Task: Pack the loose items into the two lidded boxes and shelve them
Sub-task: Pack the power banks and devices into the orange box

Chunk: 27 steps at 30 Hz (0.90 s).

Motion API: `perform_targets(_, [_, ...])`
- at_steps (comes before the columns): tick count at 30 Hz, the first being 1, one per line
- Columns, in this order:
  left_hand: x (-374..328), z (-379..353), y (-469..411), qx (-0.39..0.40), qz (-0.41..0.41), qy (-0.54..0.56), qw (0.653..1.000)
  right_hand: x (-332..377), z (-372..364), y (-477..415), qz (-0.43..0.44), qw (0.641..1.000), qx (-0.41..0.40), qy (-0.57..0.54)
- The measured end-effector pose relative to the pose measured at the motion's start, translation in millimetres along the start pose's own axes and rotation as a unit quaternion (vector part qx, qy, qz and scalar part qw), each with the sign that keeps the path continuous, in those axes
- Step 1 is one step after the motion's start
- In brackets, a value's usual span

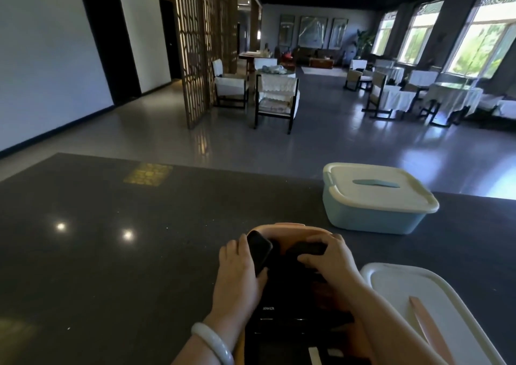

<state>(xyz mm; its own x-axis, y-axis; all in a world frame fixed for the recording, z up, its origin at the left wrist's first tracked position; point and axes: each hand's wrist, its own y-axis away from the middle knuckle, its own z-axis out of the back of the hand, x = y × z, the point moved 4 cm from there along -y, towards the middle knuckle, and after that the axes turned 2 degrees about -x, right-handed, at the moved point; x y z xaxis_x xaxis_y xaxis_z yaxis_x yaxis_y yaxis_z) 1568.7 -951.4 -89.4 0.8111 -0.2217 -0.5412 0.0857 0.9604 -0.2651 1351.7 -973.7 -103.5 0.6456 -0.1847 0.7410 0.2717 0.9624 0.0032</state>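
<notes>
An open pink box [287, 228] sits on the dark counter right in front of me, filled with black items. My left hand [237, 264] grips a flat black device [259, 251] tilted at the box's left side. My right hand [328, 255] curls over another black item [310, 248] at the box's right side. A black pack marked ANKER [275, 308] lies nearer me in the box. The pink box's white lid [413, 297], with a pink handle strip, lies on the counter to the right. A blue box [371, 214] with its white lid on stands further back right.
The dark stone counter [111, 239] stretches wide to the left. Beyond its far edge lies a grey floor with white-covered chairs [276, 96], tables and a wooden lattice screen [203, 43]. A pale bangle [212, 342] is on my left wrist.
</notes>
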Motion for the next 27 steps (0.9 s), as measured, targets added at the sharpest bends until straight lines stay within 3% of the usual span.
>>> perform_targets(11, [1.5,-5.6,2.7,-0.017,0.01,-0.012,1.0,6.7,-10.4,-11.5,0.038,0.999,0.026,0.002])
perform_targets(20, [7.2,-8.8,-7.8,-0.021,0.022,-0.01,0.999,10.9,-11.7,-22.7,0.048,0.994,0.038,0.095])
perform_targets(27, [12.0,-16.9,-31.5,-0.007,0.031,-0.002,0.999,12.7,-10.7,-25.8,0.051,0.993,0.038,0.101])
